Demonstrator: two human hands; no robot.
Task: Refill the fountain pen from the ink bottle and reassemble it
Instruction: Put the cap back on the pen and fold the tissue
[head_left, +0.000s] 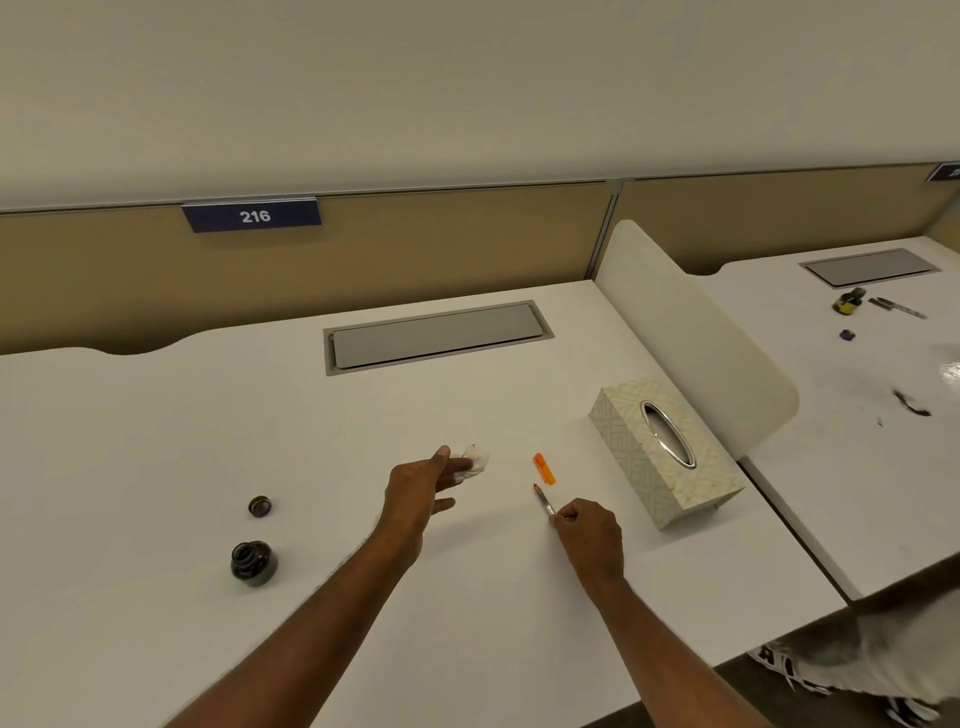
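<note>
Right hand (589, 530) is pinched shut on the back end of the pen section (544, 500). The section is slim, clear and silvery with a dark tip, and it angles up and away from the fingers, tip just short of the orange barrel (544, 468). The barrel lies flat on the desk (156, 467), just beyond the right hand, nothing touching it.

Left hand (418, 486) is reaching forward, fingers mostly extended and loosely spread. Its fingertips are at a crumpled white tissue (474, 459); can't tell whether it's actually gripped or only touched. The tissue has a small dark mark on top.

Ink bottle (252, 561) is well left of the left hand and nearer the person, upright and uncapped, dark inside. Its cap (260, 505) sits on the desk just beyond the bottle, apart from it.

Tissue box (665, 452) is right of the right hand, near it but not touching, opening facing up.
</note>
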